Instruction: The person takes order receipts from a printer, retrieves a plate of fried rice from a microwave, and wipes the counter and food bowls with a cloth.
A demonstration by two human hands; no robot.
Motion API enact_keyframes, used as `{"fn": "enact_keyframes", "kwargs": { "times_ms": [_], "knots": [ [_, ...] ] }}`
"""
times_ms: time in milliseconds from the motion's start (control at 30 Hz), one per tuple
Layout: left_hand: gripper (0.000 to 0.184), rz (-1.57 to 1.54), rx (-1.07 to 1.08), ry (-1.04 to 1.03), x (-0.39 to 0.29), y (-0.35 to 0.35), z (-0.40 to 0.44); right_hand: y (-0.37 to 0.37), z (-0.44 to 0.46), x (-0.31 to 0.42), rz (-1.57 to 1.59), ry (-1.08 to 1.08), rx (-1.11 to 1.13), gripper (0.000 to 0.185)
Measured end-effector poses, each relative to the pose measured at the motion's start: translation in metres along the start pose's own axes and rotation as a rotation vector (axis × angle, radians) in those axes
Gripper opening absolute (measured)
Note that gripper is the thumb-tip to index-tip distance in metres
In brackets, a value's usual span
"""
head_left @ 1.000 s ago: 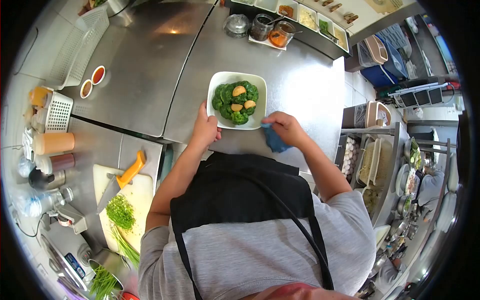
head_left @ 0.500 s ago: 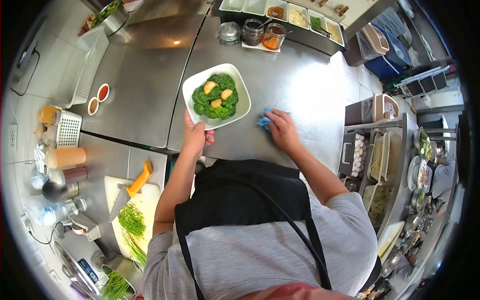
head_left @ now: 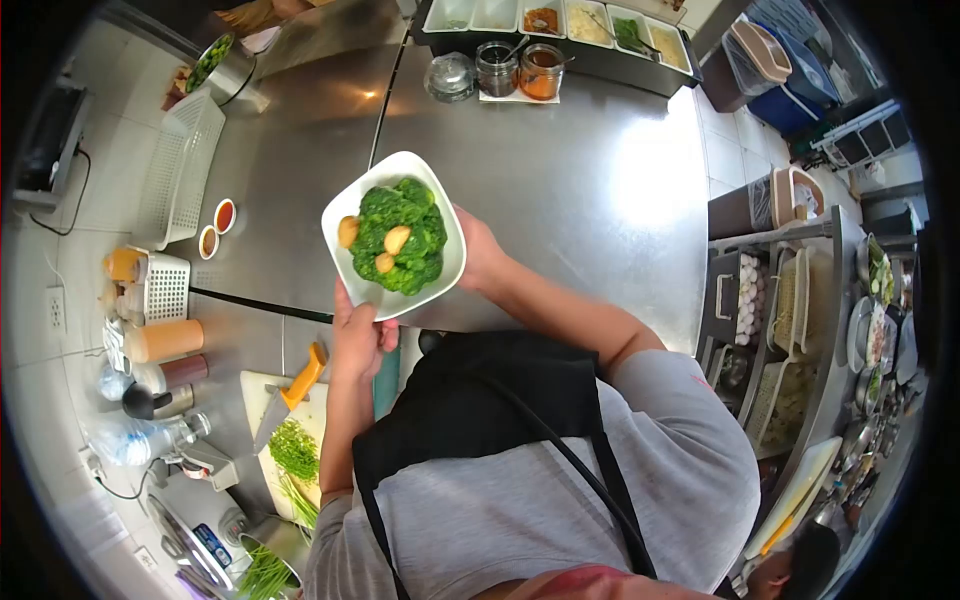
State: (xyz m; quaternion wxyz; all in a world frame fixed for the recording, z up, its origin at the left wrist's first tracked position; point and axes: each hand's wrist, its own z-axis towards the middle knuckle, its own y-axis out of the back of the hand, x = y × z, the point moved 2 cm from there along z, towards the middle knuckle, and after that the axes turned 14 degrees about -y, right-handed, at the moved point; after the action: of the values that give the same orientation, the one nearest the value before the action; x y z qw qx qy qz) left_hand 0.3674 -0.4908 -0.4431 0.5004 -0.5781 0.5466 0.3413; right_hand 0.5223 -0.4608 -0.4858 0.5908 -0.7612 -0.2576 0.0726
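A white, rounded-square bowl (head_left: pixel 335 215) of broccoli (head_left: pixel 400 235) is held up over the steel counter, tilted a little. Three golden pieces that look like garlic cloves (head_left: pixel 397 239) lie on the broccoli. My left hand (head_left: pixel 360 335) grips the bowl's near side, thumb on the rim and fingers curled beneath. At the bowl's right side is my right hand (head_left: pixel 480 252), its fingers hidden behind the bowl. The blue cloth is out of sight.
Left, a knife (head_left: pixel 302 378) and chopped green onion (head_left: pixel 294 448) lie on a cutting board (head_left: pixel 262 388). Two sauce cups (head_left: pixel 225 215) stand near a white basket (head_left: pixel 185 180). Jars (head_left: pixel 541 73) and a topping rail (head_left: pixel 560 48) line the back. A person (head_left: pixel 790 570) is at lower right.
The bowl has moved left and toward me in my left hand, and the garlic pieces have shifted left. My right hand has left the counter and come to the bowl; the blue cloth no longer shows.
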Motion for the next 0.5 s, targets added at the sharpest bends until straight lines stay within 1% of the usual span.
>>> {"fn": "enact_keyframes", "kwargs": {
  "times_ms": [67,100,167,267,300,333,367,400,433,467,500],
  "knots": [
    [0.060,0.009,0.021,-0.030,-0.009,0.000,-0.003,-0.010,0.014,0.015,-0.015,-0.167,0.112,0.031],
    [0.060,0.024,0.021,-0.017,-0.011,-0.002,-0.004,-0.005,0.030,0.017,0.019,-0.207,0.323,0.031],
    [0.062,0.051,0.025,0.009,-0.014,-0.011,-0.005,0.008,0.050,0.000,-0.035,-0.189,0.392,0.030],
    [0.062,0.054,0.030,-0.097,-0.030,-0.018,0.001,0.034,0.068,-0.030,-0.121,-0.159,0.489,0.028],
    [0.062,0.065,0.029,-0.134,-0.036,-0.016,0.005,0.041,0.057,-0.032,-0.835,0.098,0.245,0.026],
    [0.065,0.150,-0.004,-0.143,-0.043,-0.013,0.012,0.049,0.045,-0.034,-1.535,0.288,-0.095,0.026],
    [0.065,0.218,-0.005,-0.170,-0.044,-0.011,0.017,0.039,0.012,-0.017,-2.326,0.302,-0.295,0.026],
    [0.066,0.286,-0.007,-0.195,-0.045,-0.008,0.025,0.045,-0.001,-0.004,-2.462,0.535,-0.328,0.025],
    [0.067,0.356,-0.009,-0.218,-0.046,-0.002,0.034,0.073,-0.007,0.005,-2.454,0.632,-0.466,0.019],
    [0.068,0.387,0.019,-0.229,-0.044,0.003,0.039,0.069,-0.028,0.035,-2.301,0.567,-0.666,0.018],
    [0.069,0.420,0.047,-0.239,-0.041,0.007,0.044,0.103,-0.035,0.061,-2.322,0.671,-0.902,0.018]
  ]
}}
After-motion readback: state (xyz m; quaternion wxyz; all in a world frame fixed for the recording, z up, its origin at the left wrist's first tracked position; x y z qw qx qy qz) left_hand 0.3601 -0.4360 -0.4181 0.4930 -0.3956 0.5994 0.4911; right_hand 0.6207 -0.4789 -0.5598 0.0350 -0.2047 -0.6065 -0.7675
